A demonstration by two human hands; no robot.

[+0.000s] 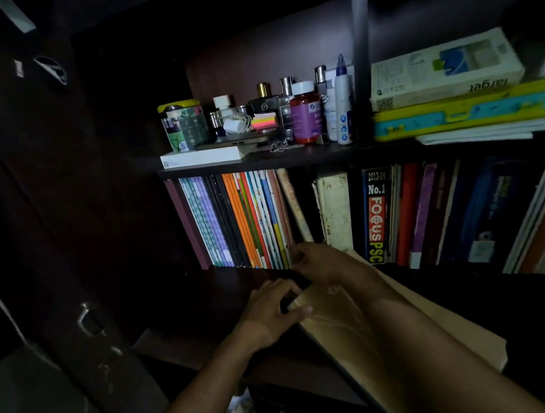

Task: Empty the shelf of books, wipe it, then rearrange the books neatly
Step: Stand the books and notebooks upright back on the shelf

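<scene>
- Your left hand (274, 305) pinches the corner of a tan book (353, 326) that lies tilted just below the shelf (448, 275).
- Your right hand (322, 260) rests curled on the same book, at the shelf edge.
- Rows of books (252, 224) stand just above your hands.
- You are near the start, I think: emptying, wiping and tidying are left.

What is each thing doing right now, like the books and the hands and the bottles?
Brown-covered book: tilted out of the shelf, held by both hands.
Left hand: gripping the book's near corner.
Right hand: resting on the book's top edge.
Thin notebooks: standing, leaning left.
Worn cream book: upright.
FOCUS PSC book: upright.
Red-brown pill bottle: upright, capped.
Target book: lying flat on a stack.
</scene>
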